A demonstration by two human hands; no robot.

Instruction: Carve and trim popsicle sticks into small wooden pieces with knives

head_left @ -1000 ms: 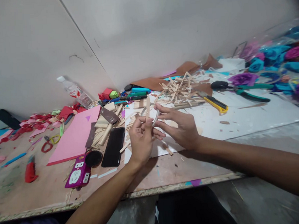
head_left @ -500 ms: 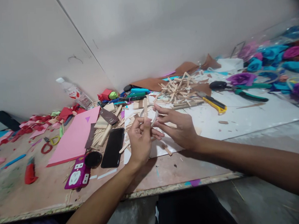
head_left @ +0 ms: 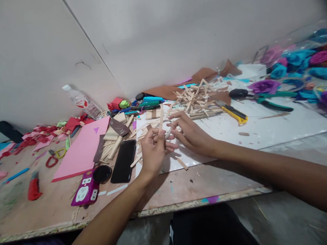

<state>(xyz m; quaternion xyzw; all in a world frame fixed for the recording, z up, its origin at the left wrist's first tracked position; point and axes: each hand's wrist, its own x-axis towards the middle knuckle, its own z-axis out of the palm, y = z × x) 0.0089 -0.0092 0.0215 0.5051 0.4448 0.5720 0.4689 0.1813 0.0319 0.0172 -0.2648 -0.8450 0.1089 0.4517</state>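
Note:
In front of me my left hand (head_left: 154,149) is closed around a flat wooden craft stick (head_left: 161,119), which stands up between thumb and forefinger. A thin whitish ring, looking like a roll of tape (head_left: 168,131), sits against the same fingers. My right hand (head_left: 193,135) comes from the right with bent fingers at the ring's far side; its fingertips touch the ring, and part of the grip is hidden. Below the hands a short wooden piece (head_left: 182,164) lies on the white board (head_left: 225,142).
A heap of craft sticks (head_left: 195,98) lies behind the hands. To the right are a yellow cutter (head_left: 233,113) and green-handled pliers (head_left: 274,102). At left are a black phone (head_left: 123,162), pink paper (head_left: 82,149), scissors (head_left: 52,160) and a leaning bottle (head_left: 83,102).
The right hand has shifted slightly and its fingers have curled more at the ring. The stick in the left hand has tilted a little to the right.

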